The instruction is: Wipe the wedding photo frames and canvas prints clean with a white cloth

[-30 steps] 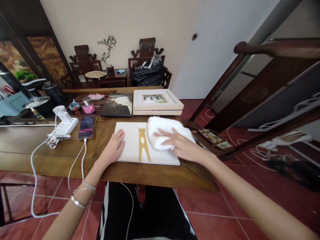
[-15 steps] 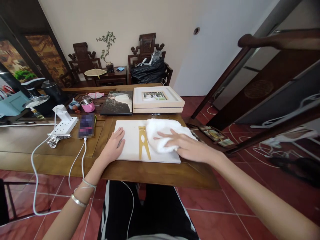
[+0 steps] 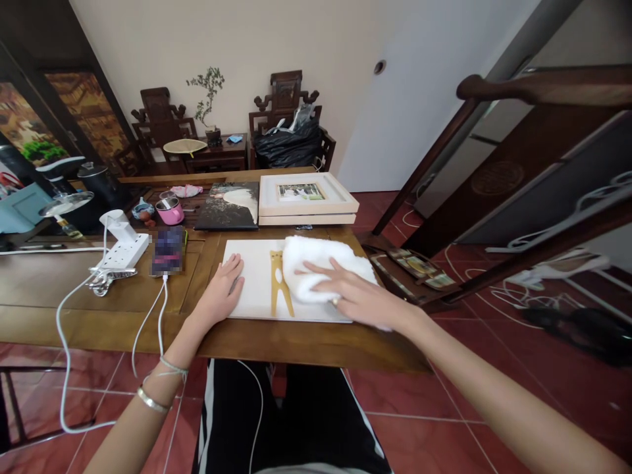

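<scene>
A white rectangular board (image 3: 251,263) lies flat near the table's front edge. On its face is a gold, long-legged cat shape (image 3: 274,293); whether it is printed or attached, I cannot tell. My left hand (image 3: 224,288) rests flat over the board's left edge, fingers stretched out. A fluffy white towel (image 3: 320,251) covers much of the board's right half and overlaps the cat's right edge. With fingers spread across it, my right hand (image 3: 348,289) presses the towel against the board.
Behind the board are a dark photo panel (image 3: 227,204) and stacked pale wooden frames (image 3: 340,194). Leftward sit a phone (image 3: 166,250) on a charging cable, a white power strip (image 3: 126,250) and a pink cup (image 3: 169,212). A dark wooden chair (image 3: 523,89) stands at the right.
My right hand has slid the towel slightly left, so it now overlaps the cat shape's edge. My left hand stays in place on the board. The view has shifted a little.
</scene>
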Demonstrator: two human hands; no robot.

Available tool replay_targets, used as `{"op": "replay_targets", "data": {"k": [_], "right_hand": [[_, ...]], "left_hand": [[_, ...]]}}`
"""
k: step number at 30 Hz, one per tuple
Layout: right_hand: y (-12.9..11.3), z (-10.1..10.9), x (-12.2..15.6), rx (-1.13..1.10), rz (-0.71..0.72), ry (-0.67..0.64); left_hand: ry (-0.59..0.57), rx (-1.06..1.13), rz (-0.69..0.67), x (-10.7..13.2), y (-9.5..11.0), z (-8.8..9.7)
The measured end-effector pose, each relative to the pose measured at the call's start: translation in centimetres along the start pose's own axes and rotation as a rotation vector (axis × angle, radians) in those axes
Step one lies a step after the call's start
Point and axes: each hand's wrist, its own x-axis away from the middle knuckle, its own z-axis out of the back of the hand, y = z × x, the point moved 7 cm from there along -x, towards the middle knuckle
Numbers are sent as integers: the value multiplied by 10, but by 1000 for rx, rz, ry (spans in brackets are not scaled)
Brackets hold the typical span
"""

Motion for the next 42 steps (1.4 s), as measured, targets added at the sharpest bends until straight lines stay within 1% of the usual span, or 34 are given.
{"op": "replay_targets", "data": {"k": [2,4,5,7,8,10,15,17,18,20,22,27,29,31,32,35,38,42], "right_hand": [[17,3,-28,33,-54,36],[27,5,-50,63,-111,85],[27,5,-57,74,-125,103],[19,0,-62,90,-110,120],[10,-3,-60,96,-86,121],[-11,-12,-46,107,-32,116],[-69,-32,8,93,131,33],[-82,-36,21,91,185,-12],[-84,-36,23,89,199,-29],[-80,-33,19,83,197,-45],[-66,-27,4,85,174,-41],[-20,-11,-54,141,129,24],[-6,-6,-73,159,88,65],[0,-4,-84,173,36,93],[0,-5,-85,181,18,98],[-16,-12,-75,203,13,77],[-45,-24,-48,201,59,55],[-83,-36,-9,135,150,13]], "left_hand": [[-1,-3,-2,0,0,0],[-2,-2,-7,0,-1,1],[-3,-1,-7,0,-1,0],[-6,-3,-3,0,-1,0],[-8,-5,2,0,-1,0],[-11,-11,9,0,0,-1],[-9,-36,10,0,-1,-3],[-6,-46,9,-1,-2,-3],[-7,-49,8,-1,-2,-3],[-11,-52,6,-1,-2,-3],[-15,-51,4,0,-2,-4],[-18,-36,3,0,-2,-3],[-19,-27,0,0,-2,-3],[-16,-20,-4,0,-3,-2],[-14,-18,-4,0,-3,-2],[-10,-19,0,-1,-3,-3],[-12,-31,-1,-1,-3,-4],[-17,-48,1,-1,-3,-4]]}}
